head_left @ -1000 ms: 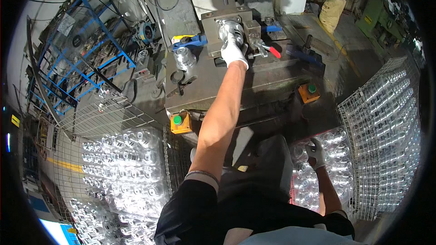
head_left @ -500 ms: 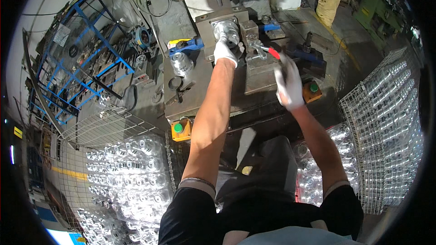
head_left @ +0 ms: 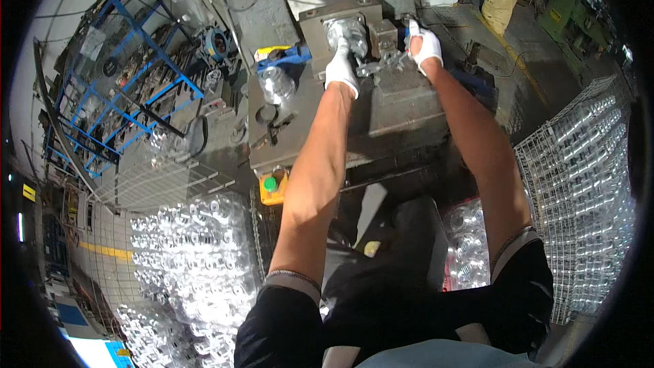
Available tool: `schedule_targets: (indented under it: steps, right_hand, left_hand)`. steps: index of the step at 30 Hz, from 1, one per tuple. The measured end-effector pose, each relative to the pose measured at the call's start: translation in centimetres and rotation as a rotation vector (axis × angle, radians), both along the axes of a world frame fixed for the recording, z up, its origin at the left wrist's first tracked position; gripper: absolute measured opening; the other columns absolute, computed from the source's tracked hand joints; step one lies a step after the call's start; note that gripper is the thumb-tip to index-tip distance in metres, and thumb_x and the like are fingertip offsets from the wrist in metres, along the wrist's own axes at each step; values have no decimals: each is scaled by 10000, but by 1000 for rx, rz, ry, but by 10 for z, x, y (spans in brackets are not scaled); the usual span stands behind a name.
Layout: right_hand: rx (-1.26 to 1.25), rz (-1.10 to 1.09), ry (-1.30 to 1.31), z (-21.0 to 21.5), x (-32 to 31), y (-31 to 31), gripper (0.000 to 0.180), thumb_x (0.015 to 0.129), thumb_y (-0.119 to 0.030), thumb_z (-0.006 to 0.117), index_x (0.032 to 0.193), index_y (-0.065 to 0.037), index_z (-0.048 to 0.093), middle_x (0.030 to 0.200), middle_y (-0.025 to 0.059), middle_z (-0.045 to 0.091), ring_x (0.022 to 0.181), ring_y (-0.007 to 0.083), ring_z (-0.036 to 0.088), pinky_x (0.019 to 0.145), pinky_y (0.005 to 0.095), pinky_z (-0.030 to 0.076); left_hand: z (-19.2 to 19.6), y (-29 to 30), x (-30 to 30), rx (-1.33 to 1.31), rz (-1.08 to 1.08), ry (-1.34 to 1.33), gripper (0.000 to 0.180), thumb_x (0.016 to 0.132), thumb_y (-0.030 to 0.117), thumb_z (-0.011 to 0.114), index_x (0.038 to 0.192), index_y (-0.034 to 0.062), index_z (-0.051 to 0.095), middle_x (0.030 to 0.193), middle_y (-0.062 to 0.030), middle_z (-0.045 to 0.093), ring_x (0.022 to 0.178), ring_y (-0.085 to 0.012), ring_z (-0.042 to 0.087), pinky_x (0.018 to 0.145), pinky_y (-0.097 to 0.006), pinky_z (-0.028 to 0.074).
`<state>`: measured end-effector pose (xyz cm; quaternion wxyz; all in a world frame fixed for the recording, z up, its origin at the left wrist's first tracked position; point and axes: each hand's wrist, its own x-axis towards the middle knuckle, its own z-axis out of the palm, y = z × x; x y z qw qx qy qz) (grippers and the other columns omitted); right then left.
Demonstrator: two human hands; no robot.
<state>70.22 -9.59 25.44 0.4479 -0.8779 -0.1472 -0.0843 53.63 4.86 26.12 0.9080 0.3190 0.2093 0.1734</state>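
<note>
While the left hand [head_left: 340, 76] is keeping its place at the steel fixture block [head_left: 311, 35], the right hand [head_left: 427, 46] is now arriving just right of that block, having been hanging open in the air nearer the body half a second ago. The metal casting [head_left: 349, 33] is sitting in the fixture block, and the left hand is pressing its outstretched thumb against the near side of it; whether that grip is also closing round the casting, I cannot tell. The right grip is apparently curling around the lever end of the toggle clamp [head_left: 386, 64], whose red handle, plainly showing earlier, is now mostly hiding behind the glove. Both hands are thus working at the fixture block at once, the left seemingly steadying the casting while the right is attending to the clamp. Left of the fixture block, a second casting [head_left: 276, 86] is standing on the tabletop [head_left: 310, 140], and a dark ring [head_left: 266, 116] is lying on the block's near-left side. Farther toward the body, left of the block, a yellow button box [head_left: 272, 195] is hanging at the tabletop's front.
</note>
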Motion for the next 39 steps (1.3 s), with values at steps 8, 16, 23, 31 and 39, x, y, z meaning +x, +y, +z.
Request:
schedule_targets:
  steps: [8, 16, 23, 31, 39]
  right_hand:
    - [-650, 258, -1028, -40, -119, -152, 320, 944, -184, 548, 1228, -37, 566, 1231, 189, 575, 1140, 387, 536, 973, 469, 434]
    - [-891, 2, -388, -114, -134, -230, 605, 1006, -399, 412, 1467, -10, 350, 1524, 186, 339, 1422, 381, 288, 1146, 456, 295]
    - [-1033, -76, -299, -113, -143, -227, 674, 997, -460, 400, 1492, -10, 321, 1559, 193, 287, 1458, 371, 223, 1157, 465, 270]
    - [-915, 12, -527, -120, -128, -230, 753, 919, -392, 586, 1485, -3, 278, 1486, 220, 318, 1341, 383, 360, 1057, 457, 392]
    - [-649, 131, -552, -143, -160, -259, 792, 927, -413, 582, 1505, 6, 239, 1540, 243, 270, 1433, 414, 232, 1156, 476, 254]
  left_hand:
    - [-31, -36, -229, 1548, 386, 257, 444, 892, 293, 670, 1195, -25, 605, 1131, -220, 643, 1060, -363, 625, 940, -391, 484]
    - [-95, -13, -343, 2054, 245, 762, 882, 799, 301, 748, 1455, -66, 286, 1481, -305, 327, 1389, -483, 293, 1134, -520, 281]
    - [-103, -15, -345, 2122, 143, 816, 901, 780, 277, 744, 1455, -78, 265, 1511, -292, 281, 1426, -480, 218, 1132, -567, 247]
    - [-102, -21, -353, 2020, 257, 802, 807, 828, 303, 693, 1452, -40, 313, 1508, -282, 298, 1402, -468, 279, 1148, -554, 236]
    - [-185, 26, -485, 1749, 740, 990, 562, 804, 190, 693, 1300, 1, 510, 1277, -238, 537, 1184, -418, 506, 1020, -486, 402]
